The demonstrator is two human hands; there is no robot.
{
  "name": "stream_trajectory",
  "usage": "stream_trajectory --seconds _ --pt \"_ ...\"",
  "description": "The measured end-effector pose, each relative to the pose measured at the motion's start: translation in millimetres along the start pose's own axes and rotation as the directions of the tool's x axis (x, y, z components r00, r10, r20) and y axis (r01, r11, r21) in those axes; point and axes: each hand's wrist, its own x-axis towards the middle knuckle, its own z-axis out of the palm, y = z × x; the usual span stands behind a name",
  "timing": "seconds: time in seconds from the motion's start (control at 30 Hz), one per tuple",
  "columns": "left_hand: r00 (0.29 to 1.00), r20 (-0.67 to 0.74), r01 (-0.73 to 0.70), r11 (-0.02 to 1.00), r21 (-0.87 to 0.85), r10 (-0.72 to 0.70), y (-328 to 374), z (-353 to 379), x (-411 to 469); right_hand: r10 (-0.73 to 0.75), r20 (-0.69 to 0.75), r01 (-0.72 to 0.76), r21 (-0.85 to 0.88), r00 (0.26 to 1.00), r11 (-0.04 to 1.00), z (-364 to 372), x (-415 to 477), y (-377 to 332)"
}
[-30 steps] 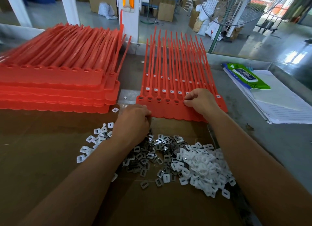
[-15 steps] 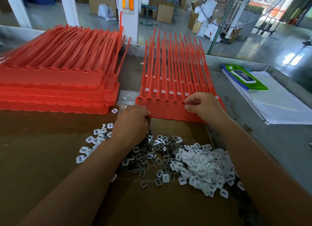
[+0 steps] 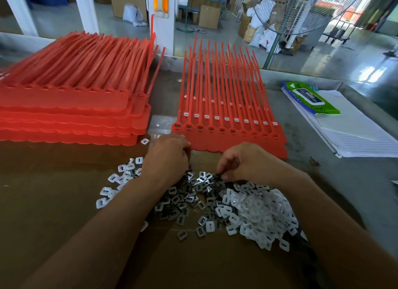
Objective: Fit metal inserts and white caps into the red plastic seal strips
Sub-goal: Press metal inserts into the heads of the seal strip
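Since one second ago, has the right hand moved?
Yes. The right hand left the red seal strips and pulled back toward the person, now at the metal inserts pile.

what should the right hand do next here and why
Probably lift one piece from the metal inserts and seat it in the next empty socket of the red strip sheet. The right hand curls onto that pile, seemingly pinching one, and the sheet's right-hand sockets look unfilled while the left ones show dark inserts.

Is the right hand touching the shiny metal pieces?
Touching. The head view shows the right hand with its fingers down in the metal pieces, pinching one.
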Motion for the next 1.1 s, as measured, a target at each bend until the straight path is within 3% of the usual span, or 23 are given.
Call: stream_trajectory --seconds 0.6,0.9,1.1 --pt "1.000 0.017 0.005 1.000 0.025 -0.005 -0.6 -0.3 0.3 -0.024 -0.036 0.025 0.019 0.999 1.000 1.8 -4.7 1.4" --pt "1.000 0.024 0.004 1.000 0.027 -0.005 -0.6 -1.3 0.4 0.069 -0.203 -0.042 0.133 0.977 0.990 -6.4 -4.9 4.5" --pt "1.000 0.026 0.006 1.000 0.022 -0.006 0.1 -1.1 0.5 0.058 -0.120 -0.045 0.111 0.991 0.993 -2.7 -6.0 6.0"
